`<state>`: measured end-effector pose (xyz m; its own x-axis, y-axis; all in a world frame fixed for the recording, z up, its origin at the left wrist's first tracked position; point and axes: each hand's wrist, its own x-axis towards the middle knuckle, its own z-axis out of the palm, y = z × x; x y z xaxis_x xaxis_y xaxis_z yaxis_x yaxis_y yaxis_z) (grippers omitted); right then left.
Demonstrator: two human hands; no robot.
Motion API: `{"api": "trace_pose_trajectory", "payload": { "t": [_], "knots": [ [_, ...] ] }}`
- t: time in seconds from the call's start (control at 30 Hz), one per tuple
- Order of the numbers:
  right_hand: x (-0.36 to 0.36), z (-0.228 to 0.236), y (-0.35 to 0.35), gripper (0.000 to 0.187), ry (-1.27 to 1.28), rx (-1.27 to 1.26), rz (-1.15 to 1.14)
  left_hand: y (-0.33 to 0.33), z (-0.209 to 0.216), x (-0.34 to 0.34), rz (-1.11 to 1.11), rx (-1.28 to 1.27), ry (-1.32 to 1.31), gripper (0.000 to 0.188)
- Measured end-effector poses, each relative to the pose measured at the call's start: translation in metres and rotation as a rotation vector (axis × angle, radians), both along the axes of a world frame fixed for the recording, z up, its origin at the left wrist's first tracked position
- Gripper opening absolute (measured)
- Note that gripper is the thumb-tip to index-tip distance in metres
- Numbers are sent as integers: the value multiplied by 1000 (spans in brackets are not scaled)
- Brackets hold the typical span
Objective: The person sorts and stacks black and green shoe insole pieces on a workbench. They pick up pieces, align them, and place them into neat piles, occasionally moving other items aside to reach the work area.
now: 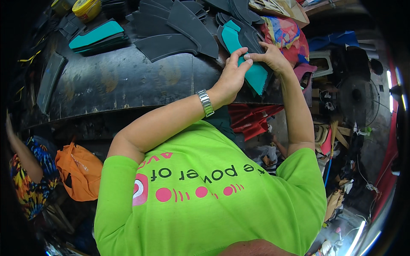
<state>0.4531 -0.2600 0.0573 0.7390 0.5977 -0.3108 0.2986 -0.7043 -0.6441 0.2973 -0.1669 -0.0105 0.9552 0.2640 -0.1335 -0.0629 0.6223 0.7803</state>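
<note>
A curved teal panel lies on a stack of dark curved panels near the table's right end. My left hand, with a metal watch on its wrist, grips the teal panel by its left edge, thumb and fingers on its face. My right hand reaches in from the right side, its thumb on the teal panel close to my left fingertips. Its fingers curl at the stack's right edge and are partly hidden. A narrower teal strip shows at the panel's far end.
On the dark table, several fanned black panels lie left of my hands. Farther left are another teal-topped stack and a yellow tub. A colourful bag stands at the right, a fan beyond. Another person's arm shows far left.
</note>
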Motion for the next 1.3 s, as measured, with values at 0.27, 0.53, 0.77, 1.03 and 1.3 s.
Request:
{"api": "trace_pose_trajectory", "payload": {
  "t": [0.27, 0.53, 0.77, 1.03, 1.3],
  "knots": [
    [-30, 6, -6, 117, -97, 26, 111, 0, 11, -22, 6, 147, 20, 53],
    [-75, 26, -7, 105, 273, 75, -75, 39, 33, -87, -362, 131, -38, 50],
    [-129, 54, 55, 89, 87, 253, 456, 139, 34, -195, 58, 606, -130, 31],
    [-224, 22, 174, 59, -675, 64, 931, 214, 15, -243, 594, 1022, -36, 69],
    [-201, 11, 141, 93, -463, 173, 813, 223, 5, -252, 449, 1203, 92, 53]
  ]
}}
